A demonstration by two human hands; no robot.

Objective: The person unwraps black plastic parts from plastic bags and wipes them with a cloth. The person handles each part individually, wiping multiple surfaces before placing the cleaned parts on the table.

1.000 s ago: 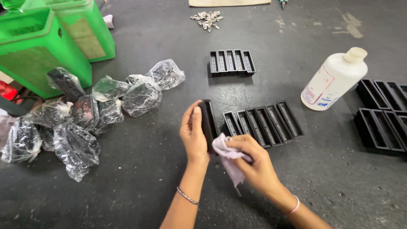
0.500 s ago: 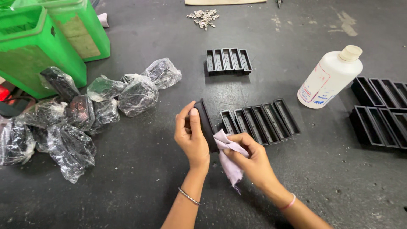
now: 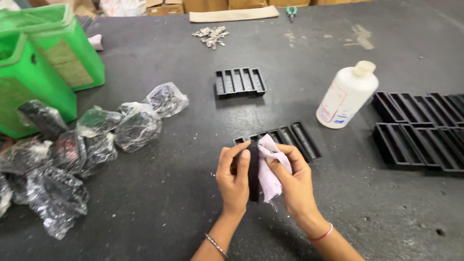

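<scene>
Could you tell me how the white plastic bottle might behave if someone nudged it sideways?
The white bottle stands upright, tall for its base, so it would probably tip rather than slide. Once down, its round body would likely roll toward the black trays. How full it is cannot be told.

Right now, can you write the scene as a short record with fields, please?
Left hand: holds a small black part upright
Right hand: presses a pale cloth against the part
Behind the hands: black slotted tray on the dark table
Right side: white bottle, more black trays
Left side: clear bags of dark parts, green bins
</scene>
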